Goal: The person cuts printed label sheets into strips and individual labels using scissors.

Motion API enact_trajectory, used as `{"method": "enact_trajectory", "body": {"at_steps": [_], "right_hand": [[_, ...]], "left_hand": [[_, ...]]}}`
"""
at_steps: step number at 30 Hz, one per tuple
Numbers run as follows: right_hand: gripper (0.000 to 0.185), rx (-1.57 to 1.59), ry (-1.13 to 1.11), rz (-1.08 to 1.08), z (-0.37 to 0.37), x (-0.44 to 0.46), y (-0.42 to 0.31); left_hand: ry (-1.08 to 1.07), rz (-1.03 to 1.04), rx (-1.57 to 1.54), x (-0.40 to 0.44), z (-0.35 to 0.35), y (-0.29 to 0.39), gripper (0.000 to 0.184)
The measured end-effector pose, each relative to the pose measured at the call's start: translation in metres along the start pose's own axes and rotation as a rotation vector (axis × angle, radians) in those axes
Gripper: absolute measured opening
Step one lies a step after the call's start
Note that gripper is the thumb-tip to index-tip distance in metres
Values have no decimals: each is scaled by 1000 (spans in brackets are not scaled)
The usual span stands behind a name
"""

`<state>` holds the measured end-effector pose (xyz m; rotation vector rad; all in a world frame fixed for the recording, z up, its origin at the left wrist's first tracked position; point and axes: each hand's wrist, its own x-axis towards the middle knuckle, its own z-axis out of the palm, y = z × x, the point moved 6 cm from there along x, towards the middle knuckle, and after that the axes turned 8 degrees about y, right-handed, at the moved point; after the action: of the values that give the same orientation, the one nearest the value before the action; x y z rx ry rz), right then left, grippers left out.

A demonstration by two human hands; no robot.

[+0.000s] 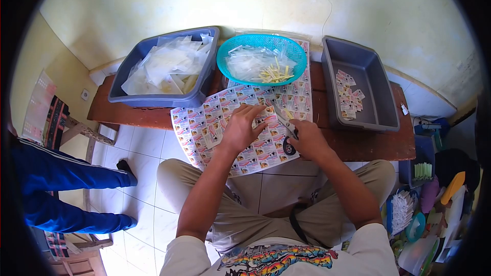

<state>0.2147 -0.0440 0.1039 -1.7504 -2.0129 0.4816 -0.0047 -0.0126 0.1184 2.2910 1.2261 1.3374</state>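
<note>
My right hand (307,140) is closed round the handles of a pair of scissors (283,120), whose blades point up and left. Beside the blades, my left hand (243,129) has its fingers bent over a strip of printed paper labels (267,115) and holds it near the cut. Both hands are above a large sheet printed with rows of labels (192,138), which hangs over the front edge of the bench. A small cut piece lies on the sheet left of my left hand. The fingertips of my left hand are partly hidden.
A grey tub (207,79) of clear plastic bags stands at the left, a turquoise basket (222,64) of plastic pieces and yellow strips behind my hands, and a grey tub (376,84) with cut labels at the right. A person in blue trousers (76,171) stands at the left.
</note>
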Motion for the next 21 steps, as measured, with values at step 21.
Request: {"method": "enact_trajectory", "body": {"at_steps": [21], "right_hand": [[43, -260, -12, -100, 34, -7, 0]], "left_hand": [[5, 2, 15, -2, -2, 2, 51]]}}
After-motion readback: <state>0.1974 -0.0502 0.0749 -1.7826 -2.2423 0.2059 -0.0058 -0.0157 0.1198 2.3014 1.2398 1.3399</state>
